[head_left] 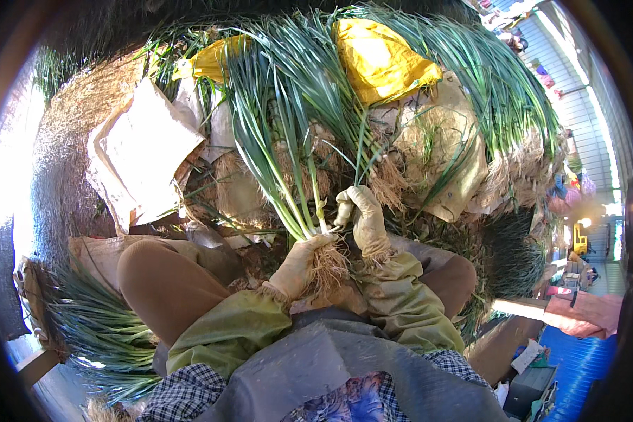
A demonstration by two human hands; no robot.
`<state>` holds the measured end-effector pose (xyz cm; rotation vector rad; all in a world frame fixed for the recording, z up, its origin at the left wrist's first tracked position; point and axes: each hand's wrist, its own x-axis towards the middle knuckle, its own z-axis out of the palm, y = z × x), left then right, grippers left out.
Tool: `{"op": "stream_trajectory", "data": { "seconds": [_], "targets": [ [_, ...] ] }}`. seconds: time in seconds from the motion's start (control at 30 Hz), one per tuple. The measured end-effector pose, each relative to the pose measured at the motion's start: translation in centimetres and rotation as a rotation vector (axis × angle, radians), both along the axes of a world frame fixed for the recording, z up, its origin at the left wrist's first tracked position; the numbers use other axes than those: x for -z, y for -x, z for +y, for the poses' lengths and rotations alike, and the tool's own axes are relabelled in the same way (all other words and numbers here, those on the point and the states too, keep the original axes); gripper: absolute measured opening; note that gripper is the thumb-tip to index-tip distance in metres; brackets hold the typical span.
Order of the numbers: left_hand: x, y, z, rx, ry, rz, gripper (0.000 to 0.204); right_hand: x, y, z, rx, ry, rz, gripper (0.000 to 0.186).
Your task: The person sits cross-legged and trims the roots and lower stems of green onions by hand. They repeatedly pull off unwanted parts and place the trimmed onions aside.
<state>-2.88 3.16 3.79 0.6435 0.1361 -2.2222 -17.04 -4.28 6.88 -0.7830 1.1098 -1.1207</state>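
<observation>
I sit cross-legged with my left hand (299, 266), in a pale glove, closed round the lower stems of a few green onions (294, 200), their pale roots hanging below it. My right hand (362, 218), gloved too, is just above and right of them, fingers curled on what looks like a thin green leaf (359, 158) that rises from it. Heaped onions (274, 84) with root ends toward me lie beyond both hands.
Yellow sacks (380, 60), a white sack (144, 155) and a beige sack (436, 162) lie among the onions. More onions (105, 330) are at my left, and a bundled row (520, 133) at right. A blue surface (577, 366) and a grey bin (524, 394) are at lower right.
</observation>
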Motion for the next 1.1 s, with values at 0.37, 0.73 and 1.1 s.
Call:
{"op": "stream_trajectory", "data": {
  "seconds": [0.37,0.73,1.1],
  "targets": [
    [-1.7,-0.6,0.3,-0.063,-0.069,-0.053,0.025,-3.6,3.2,-1.4,0.160,-0.225,-0.087,0.029],
    [-3.2,-0.3,-0.3,0.030,-0.101,0.029,0.025,-2.9,1.6,-2.3,-0.168,-0.103,-0.836,0.031],
    [0.2,-0.3,0.3,0.089,-0.058,0.012,0.024,1.3,4.1,-1.7,0.222,-0.275,-0.035,0.032]
  ]
}}
